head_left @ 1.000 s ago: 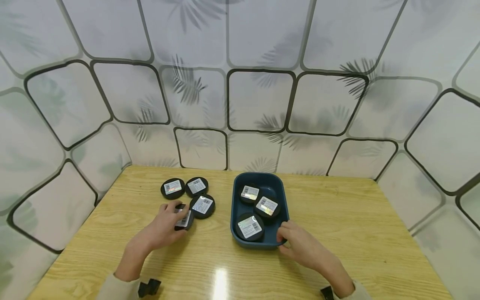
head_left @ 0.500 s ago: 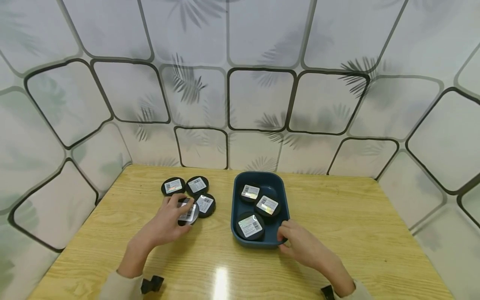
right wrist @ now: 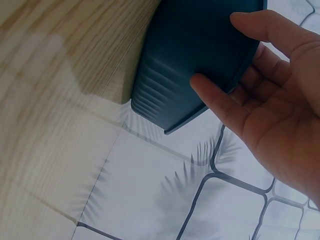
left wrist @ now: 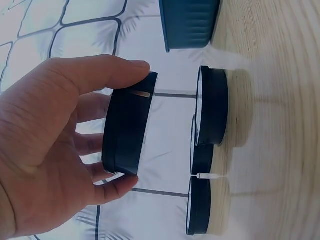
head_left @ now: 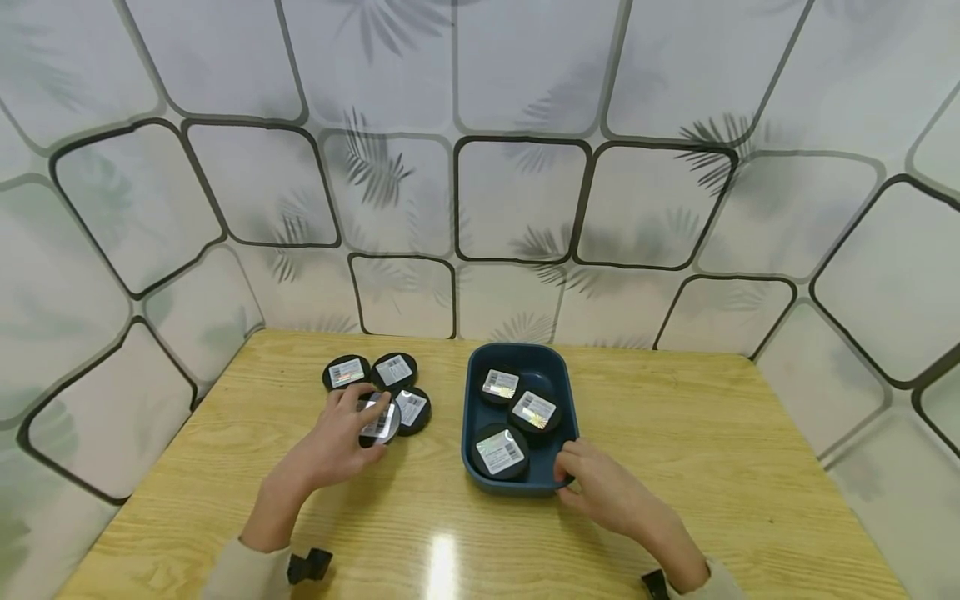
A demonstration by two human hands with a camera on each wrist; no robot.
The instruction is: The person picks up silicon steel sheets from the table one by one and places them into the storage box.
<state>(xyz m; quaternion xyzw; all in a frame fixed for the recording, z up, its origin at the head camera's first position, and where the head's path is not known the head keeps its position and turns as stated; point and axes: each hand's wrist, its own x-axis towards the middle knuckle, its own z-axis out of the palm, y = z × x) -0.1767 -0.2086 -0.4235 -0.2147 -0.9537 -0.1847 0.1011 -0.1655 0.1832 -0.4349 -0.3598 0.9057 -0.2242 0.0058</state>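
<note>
My left hand [head_left: 327, 450] holds a flat, round black container [left wrist: 127, 127] by its edge, thumb on one side and fingers on the other. In the left wrist view it hangs tilted, with a gap between it and the table. Its white label shows partly between the fingers in the head view. Beside it lie three like containers, one nearest [head_left: 412, 410] and two behind, one right [head_left: 393, 371] and one left [head_left: 347, 372]. My right hand [head_left: 606, 493] grips the front right corner of a dark blue bin [right wrist: 195, 55]. Inside are three more labelled black containers [head_left: 500, 452].
The light wood table [head_left: 675, 417] runs back to a patterned wall covering [head_left: 517, 200] and is bounded by it on both sides. A strip of bare table [head_left: 446, 442] separates the loose containers from the bin.
My left hand has lifted the container and moved slightly right and away from me, tilting it. The right hand stays on the bin's corner, and the bin has not visibly moved.
</note>
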